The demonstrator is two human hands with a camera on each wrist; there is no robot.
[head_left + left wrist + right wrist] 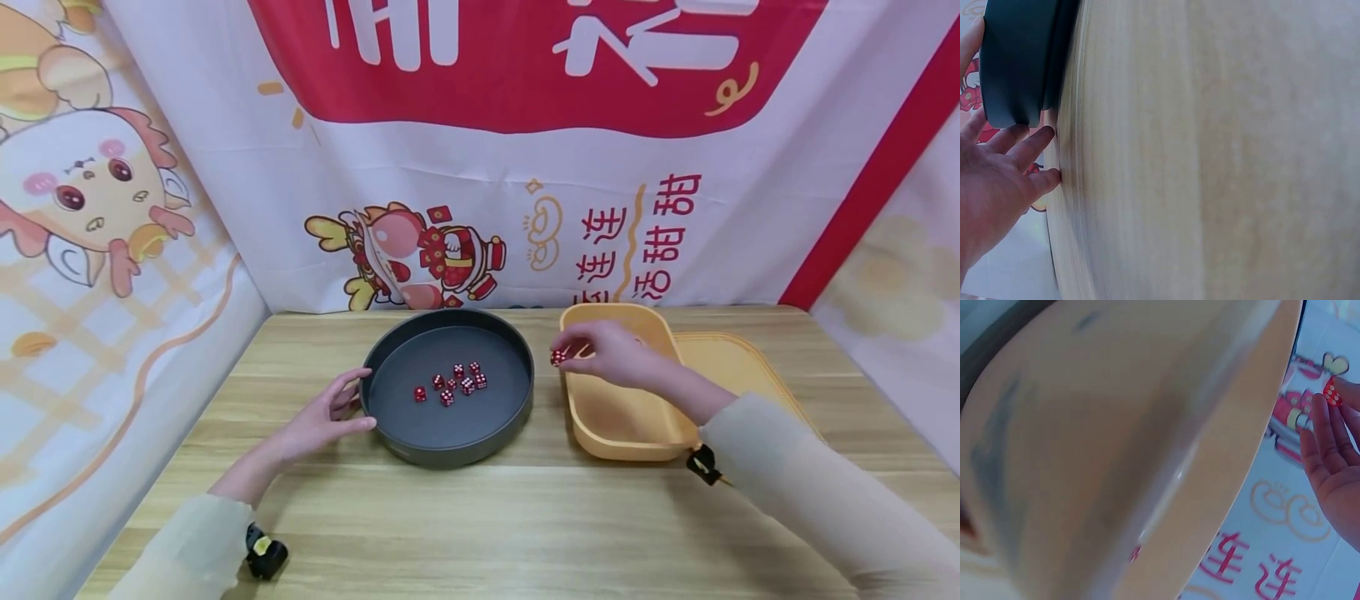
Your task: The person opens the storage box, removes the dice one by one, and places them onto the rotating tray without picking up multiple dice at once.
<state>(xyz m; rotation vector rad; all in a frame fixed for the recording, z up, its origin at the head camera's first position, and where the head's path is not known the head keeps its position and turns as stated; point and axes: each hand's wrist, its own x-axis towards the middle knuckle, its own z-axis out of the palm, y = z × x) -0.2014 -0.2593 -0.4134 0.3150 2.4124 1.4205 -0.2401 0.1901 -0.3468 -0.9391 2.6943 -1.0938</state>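
Note:
Several red dice with white dots (447,397) lie in a loose group inside a round dark grey pan (453,457). My left hand (321,427) is at the pan's left side, fingers spread, fingertips right at its wall. In the left wrist view the fingers (1030,149) reach the pan's outer side (1016,62). Between thumb and fingertips, my right hand (621,357) pinches a red die (557,357) over the left edge of an orange rectangular container (628,451). The right wrist view shows the pinched die (1333,392) clearly, and another red die (1135,553) inside the container.
A flat orange lid (738,360) lies to the right of the container, partly behind it. Everything stands on a wood-grain table (480,533). A printed cloth (480,150) hangs along the table's back edge, and another covers the left side.

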